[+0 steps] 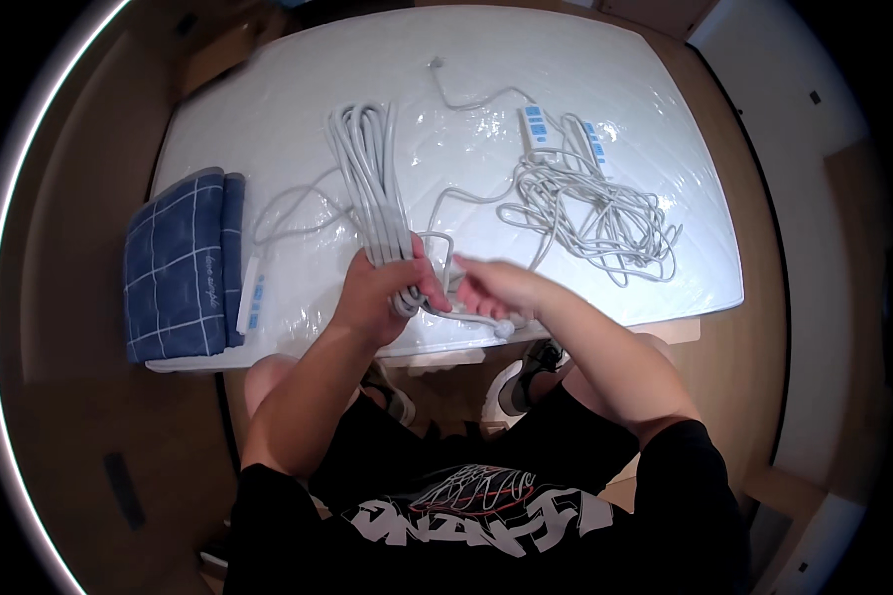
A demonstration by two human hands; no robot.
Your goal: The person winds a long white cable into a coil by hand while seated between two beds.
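Observation:
My left hand point(392, 288) is closed around the lower end of a long folded bundle of grey-white cable point(367, 169). The bundle's looped end points away from me over the bed. A short loop of the same cable stands out to the right of the bundle, and a tail runs from below my fist to a pale plug point(504, 328) near the bed's edge. My right hand point(498, 290) is beside that loop, its fingers loosely curled and apart, with no cable visible between them. Another stretch of cable leads left to a white power strip point(252, 296) with blue sockets.
A plastic-covered white mattress point(298, 89) spreads before me. On its right lie a tangled heap of cable point(595, 213) and two power strips, one white with blue sockets point(534, 129). A folded blue checked blanket point(177, 268) lies at the left edge.

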